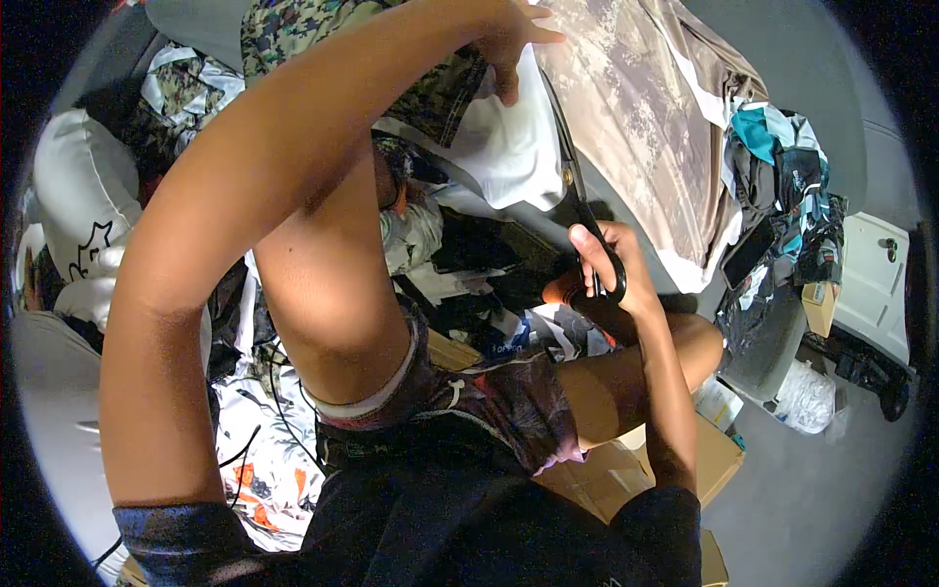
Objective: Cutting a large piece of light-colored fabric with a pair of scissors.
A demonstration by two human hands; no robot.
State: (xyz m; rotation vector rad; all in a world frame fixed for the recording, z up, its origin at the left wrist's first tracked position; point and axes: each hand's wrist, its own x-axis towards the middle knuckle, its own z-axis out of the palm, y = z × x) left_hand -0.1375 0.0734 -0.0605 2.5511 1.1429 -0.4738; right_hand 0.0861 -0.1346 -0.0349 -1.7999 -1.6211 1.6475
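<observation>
My right hand [618, 269] grips the looped handles of long black scissors [577, 191], thumb in one loop. Their blades point up and away, along the boundary between a white cloth [523, 152] and a beige patterned fabric [636, 117]. At the top, my left hand [509, 49] reaches across with its fingers spread, resting on the white cloth near where the fabrics meet. To its left lies a green camouflage fabric [303, 34]. Whether the blades have cloth between them is hard to make out.
Scraps of cloth [782, 176] are heaped at the right, with a dark phone [750, 252] beside them. A white stuffed cushion [86, 176] stands far left. A cardboard box [602, 476] sits by my right leg, and a white plastic bag [807, 396] lies on the floor.
</observation>
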